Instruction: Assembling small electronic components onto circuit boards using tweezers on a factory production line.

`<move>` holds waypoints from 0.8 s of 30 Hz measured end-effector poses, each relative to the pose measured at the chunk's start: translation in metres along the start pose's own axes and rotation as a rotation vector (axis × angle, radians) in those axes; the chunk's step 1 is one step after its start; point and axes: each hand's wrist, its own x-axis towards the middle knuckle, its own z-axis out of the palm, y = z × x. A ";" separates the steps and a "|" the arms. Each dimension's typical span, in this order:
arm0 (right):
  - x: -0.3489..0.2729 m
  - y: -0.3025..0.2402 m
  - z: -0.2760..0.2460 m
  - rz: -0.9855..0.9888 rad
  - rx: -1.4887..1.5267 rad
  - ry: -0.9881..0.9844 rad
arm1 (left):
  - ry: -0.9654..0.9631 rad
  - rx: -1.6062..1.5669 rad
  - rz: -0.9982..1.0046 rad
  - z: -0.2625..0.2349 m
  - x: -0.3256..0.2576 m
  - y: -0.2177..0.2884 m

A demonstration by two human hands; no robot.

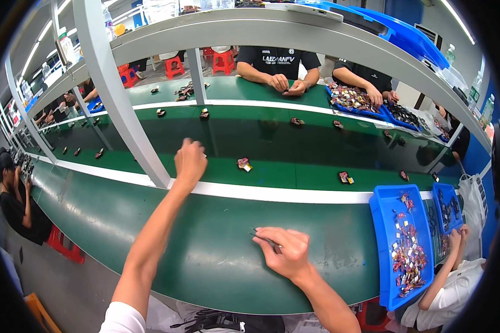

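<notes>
Head view: the left hand (190,161) is stretched out over the moving green conveyor belt (272,139), fingers curled shut; whether its grip holds anything, I cannot tell. The right hand (283,252) rests on the green worktop (205,244), pinching thin metal tweezers (263,238). A small dark-and-red part (243,164) lies on the belt just right of the left hand. Many parts remain in the blue plastic tray (384,244), so much work seems left.
</notes>
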 end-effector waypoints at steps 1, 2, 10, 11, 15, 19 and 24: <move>0.001 -0.001 0.001 -0.007 0.006 -0.002 | 0.023 -0.070 0.122 0.007 0.000 0.002; 0.001 -0.002 0.002 -0.020 0.001 -0.011 | -0.136 -0.232 0.099 0.015 0.003 0.004; -0.002 -0.001 0.001 -0.001 -0.027 -0.017 | -0.375 -0.342 0.110 0.048 0.003 0.047; -0.001 -0.001 0.001 -0.001 -0.018 -0.016 | -0.350 -0.263 0.131 0.050 0.003 0.047; -0.001 -0.005 0.000 -0.012 -0.021 -0.043 | -0.395 -0.295 0.105 0.045 0.003 0.039; 0.000 -0.006 0.000 0.002 0.002 -0.042 | -0.571 -0.477 -0.167 0.013 -0.004 0.047; 0.001 -0.007 -0.002 0.194 0.133 0.016 | -0.478 -0.708 -0.234 -0.040 -0.039 0.057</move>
